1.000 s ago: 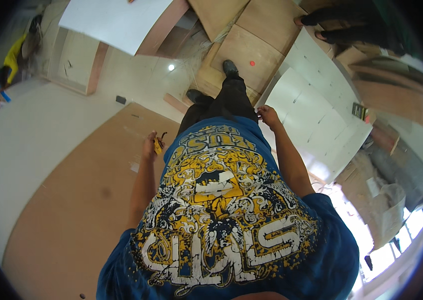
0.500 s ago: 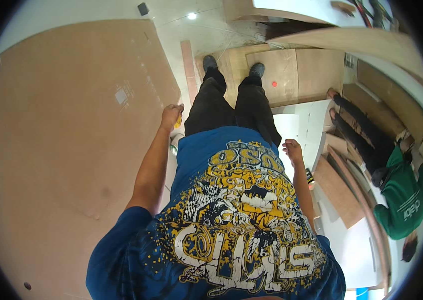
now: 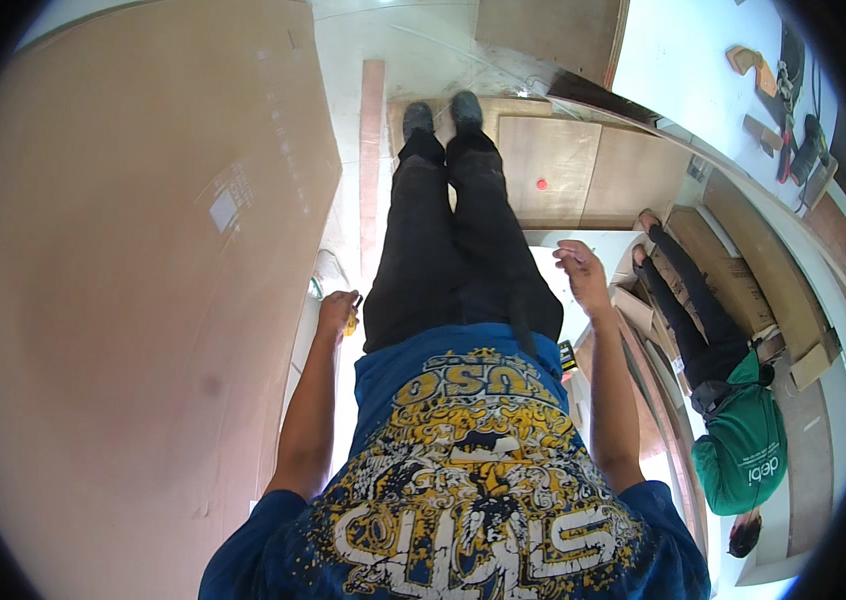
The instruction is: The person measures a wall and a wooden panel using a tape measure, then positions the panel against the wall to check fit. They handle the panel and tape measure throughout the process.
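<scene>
My left hand [image 3: 336,313] hangs low beside my left thigh, closed around a small yellow tool [image 3: 350,325] with a dark end. Most of that tool is hidden by my fingers, so its kind does not show. A large upright brown board [image 3: 143,330] with a white label [image 3: 224,211] stands to the left of that hand. Out to the right of my hips, my right hand [image 3: 583,272] is raised with its fingers loosely bent and apart, and nothing shows in it.
Plywood panels [image 3: 548,165] lie on the floor by my feet, one bearing a red round piece [image 3: 542,184]. Tools, including a drill [image 3: 809,150], rest on a white surface at upper right. A person in a green top [image 3: 743,460] stands at right among leaning boards [image 3: 808,300].
My feet have come closer together as I move along the board. My left hand has dropped back toward my body with the yellow tool; my right hand has swung forward.
</scene>
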